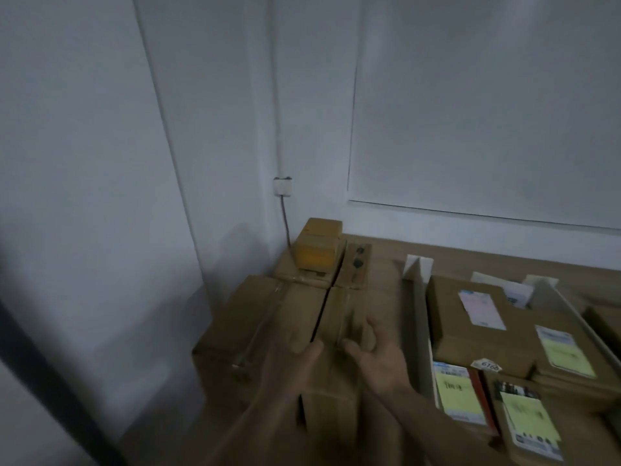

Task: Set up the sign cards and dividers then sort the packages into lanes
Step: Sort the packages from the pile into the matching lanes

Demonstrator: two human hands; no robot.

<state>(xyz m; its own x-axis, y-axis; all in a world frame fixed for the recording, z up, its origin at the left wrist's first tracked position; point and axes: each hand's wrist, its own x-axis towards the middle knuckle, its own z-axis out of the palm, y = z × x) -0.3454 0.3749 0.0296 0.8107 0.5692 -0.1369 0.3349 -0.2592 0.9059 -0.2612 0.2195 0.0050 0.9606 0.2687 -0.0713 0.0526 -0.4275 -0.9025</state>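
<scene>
Roughly: left hand (295, 359) and right hand (374, 356) are out front, close together, palms turned in, fingers loosely curled, nothing in either. They bracket the near end of a plain brown carton (346, 311); blur hides whether either one touches it. The carton's long axis runs away from the camera toward the wall, parallel to the dark seam (319, 317) that splits it from the larger carton (242, 327) on its left. The right hand is nearer the lanes: the grey divider (420, 331) stands just to its right, with labelled packages (470, 311) lying flat beyond. My read is a lift and shift right. Farther back, a small yellow box (316, 252) sits on another carton and a folded sign card (418, 265) heads the divider. Labels are unreadable, and the far-right lane is cut off by the frame edge.
</scene>
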